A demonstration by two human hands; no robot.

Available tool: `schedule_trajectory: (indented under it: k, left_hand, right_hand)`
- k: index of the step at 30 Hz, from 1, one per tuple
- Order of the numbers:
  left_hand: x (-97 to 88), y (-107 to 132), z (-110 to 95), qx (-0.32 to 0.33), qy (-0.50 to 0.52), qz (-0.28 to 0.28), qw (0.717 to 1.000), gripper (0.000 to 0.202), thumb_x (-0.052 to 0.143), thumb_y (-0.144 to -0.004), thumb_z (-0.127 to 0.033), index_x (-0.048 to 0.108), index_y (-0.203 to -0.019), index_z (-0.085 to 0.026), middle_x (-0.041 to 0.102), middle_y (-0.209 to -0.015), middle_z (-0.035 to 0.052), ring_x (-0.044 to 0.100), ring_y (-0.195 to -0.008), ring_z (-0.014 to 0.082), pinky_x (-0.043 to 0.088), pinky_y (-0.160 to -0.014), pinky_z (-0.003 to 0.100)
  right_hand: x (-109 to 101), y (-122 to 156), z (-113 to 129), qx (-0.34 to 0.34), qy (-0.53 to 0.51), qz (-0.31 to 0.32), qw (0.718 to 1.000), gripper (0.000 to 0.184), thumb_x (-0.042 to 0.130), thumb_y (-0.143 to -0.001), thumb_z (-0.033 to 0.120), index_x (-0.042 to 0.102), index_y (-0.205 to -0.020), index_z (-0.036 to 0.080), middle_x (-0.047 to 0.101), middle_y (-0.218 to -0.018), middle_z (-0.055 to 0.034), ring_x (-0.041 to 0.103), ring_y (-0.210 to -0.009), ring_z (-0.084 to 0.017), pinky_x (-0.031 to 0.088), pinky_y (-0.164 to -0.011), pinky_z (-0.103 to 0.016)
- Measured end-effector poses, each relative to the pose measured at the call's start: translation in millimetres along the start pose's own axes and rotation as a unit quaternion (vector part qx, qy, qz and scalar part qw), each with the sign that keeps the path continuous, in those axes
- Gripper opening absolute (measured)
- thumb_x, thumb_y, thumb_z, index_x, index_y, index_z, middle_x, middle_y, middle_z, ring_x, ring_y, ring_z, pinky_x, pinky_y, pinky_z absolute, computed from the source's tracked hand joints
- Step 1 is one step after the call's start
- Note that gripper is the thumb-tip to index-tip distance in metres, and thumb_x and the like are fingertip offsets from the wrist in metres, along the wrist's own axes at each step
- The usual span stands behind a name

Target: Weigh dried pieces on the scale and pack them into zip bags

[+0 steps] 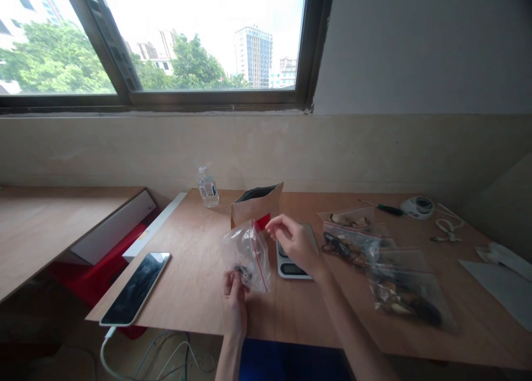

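Observation:
My left hand (235,292) grips the lower part of a clear zip bag (245,248) with a red seal line. A few small dark pieces (243,273) show at the bottom of that bag. My right hand (293,239) is raised over a white kitchen scale (293,270), its fingers curled together beside the bag's top. A red piece (262,222) shows right by those fingertips, partly behind the bag; whether I hold it is unclear. Just behind stands a brown paper pouch (249,210) with its top open.
On the right lie several clear zip bags (409,259) with dried brown and dark pieces. Beyond them are a screwdriver (389,209), a white round device (418,207) and a white cable (449,229). A phone (136,289) lies front left; a water bottle (208,188) stands at the back.

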State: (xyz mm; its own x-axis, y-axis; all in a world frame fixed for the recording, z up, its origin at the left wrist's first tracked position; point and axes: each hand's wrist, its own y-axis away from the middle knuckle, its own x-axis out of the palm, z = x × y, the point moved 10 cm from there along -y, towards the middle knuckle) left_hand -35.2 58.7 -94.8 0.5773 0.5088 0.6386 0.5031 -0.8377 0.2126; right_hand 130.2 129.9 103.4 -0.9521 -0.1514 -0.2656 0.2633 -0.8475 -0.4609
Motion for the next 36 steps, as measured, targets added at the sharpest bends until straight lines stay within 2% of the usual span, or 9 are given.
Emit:
schedule_trajectory:
  k: [3,6,10,14,17,20,25,32,36]
  left_hand:
    - [16.2,6,0,0.004,-0.029,0.038,0.999,0.040,0.077,-0.059,-0.037,0.063,-0.091,-0.018,0.057,-0.073,-0.0024,0.047,-0.056,0.0053,0.037,-0.051,0.016]
    - [27.7,12,-4,0.022,-0.084,0.062,0.994,0.040,0.073,-0.065,-0.040,0.063,-0.095,-0.016,0.058,-0.074,-0.0003,0.048,-0.061,0.0066,0.039,-0.056,0.017]
    - [30.1,15,-18,0.073,-0.164,0.050,0.982,0.028,0.068,-0.071,-0.038,0.061,-0.087,-0.016,0.058,-0.074,-0.0006,0.049,-0.062,0.0075,0.040,-0.059,0.018]
    - [27.5,16,-21,0.075,-0.207,0.034,0.975,0.026,0.068,-0.071,-0.038,0.058,-0.072,-0.014,0.056,-0.064,-0.0014,0.053,-0.061,0.0101,0.042,-0.060,0.020]
    - [26.7,18,-20,0.071,-0.206,0.029,0.976,0.028,0.067,-0.071,-0.040,0.055,-0.065,-0.015,0.056,-0.061,-0.0016,0.055,-0.062,0.0114,0.043,-0.061,0.021]
    - [32.4,21,-19,0.067,-0.208,0.053,0.975,0.028,0.066,-0.072,-0.040,0.055,-0.065,-0.015,0.057,-0.061,-0.0019,0.055,-0.061,0.0112,0.043,-0.060,0.021]
    - [40.8,25,-23,0.073,-0.230,0.082,0.967,0.026,0.065,-0.073,-0.040,0.057,-0.068,-0.015,0.056,-0.058,-0.0023,0.050,-0.054,0.0095,0.039,-0.054,0.020]
    - [46.4,27,-28,0.092,-0.244,0.091,0.961,0.026,0.065,-0.073,-0.041,0.059,-0.068,-0.016,0.055,-0.060,-0.0006,0.049,-0.061,0.0118,0.039,-0.061,0.022]
    - [38.6,24,-33,0.109,-0.241,0.065,0.962,0.031,0.064,-0.073,-0.045,0.056,-0.066,-0.016,0.054,-0.062,0.0000,0.050,-0.063,0.0132,0.040,-0.064,0.023]
  right_hand:
    - [19,27,-33,0.086,-0.018,0.061,0.994,0.014,0.048,-0.083,0.018,0.062,-0.082,0.018,0.064,-0.081,-0.0016,0.060,-0.074,-0.014,0.047,-0.068,-0.026]
    - [35,44,-49,0.117,-0.068,0.128,0.982,0.017,0.052,-0.084,0.024,0.067,-0.090,0.019,0.065,-0.093,-0.0047,0.062,-0.088,-0.018,0.048,-0.079,-0.030]
    - [49,55,-44,0.082,-0.090,0.212,0.970,0.029,0.056,-0.084,0.028,0.063,-0.111,0.023,0.058,-0.118,-0.0067,0.052,-0.112,-0.021,0.040,-0.098,-0.036]
    - [64,62,-37,0.052,-0.087,0.264,0.959,0.044,0.063,-0.080,0.029,0.055,-0.123,0.025,0.055,-0.123,-0.0072,0.049,-0.117,-0.022,0.035,-0.103,-0.038]
    - [70,63,-46,0.083,-0.114,0.250,0.958,0.047,0.066,-0.076,0.032,0.056,-0.121,0.025,0.059,-0.116,-0.0067,0.055,-0.109,-0.021,0.040,-0.099,-0.038]
    - [71,62,-64,0.134,-0.166,0.220,0.952,0.042,0.071,-0.072,0.034,0.061,-0.111,0.023,0.063,-0.110,-0.0064,0.059,-0.100,-0.021,0.045,-0.092,-0.037]
    - [64,62,-78,0.173,-0.250,0.197,0.932,0.040,0.075,-0.066,0.035,0.064,-0.101,0.020,0.065,-0.105,-0.0055,0.061,-0.095,-0.019,0.047,-0.088,-0.034]
    - [52,58,-93,0.200,-0.245,0.120,0.941,0.033,0.074,-0.064,0.040,0.070,-0.090,0.020,0.070,-0.088,-0.0041,0.064,-0.085,-0.019,0.049,-0.080,-0.033]
    - [35,60,-107,0.219,-0.229,0.032,0.948,0.030,0.074,-0.064,0.043,0.070,-0.082,0.019,0.071,-0.082,-0.0046,0.065,-0.076,-0.018,0.050,-0.073,-0.032]
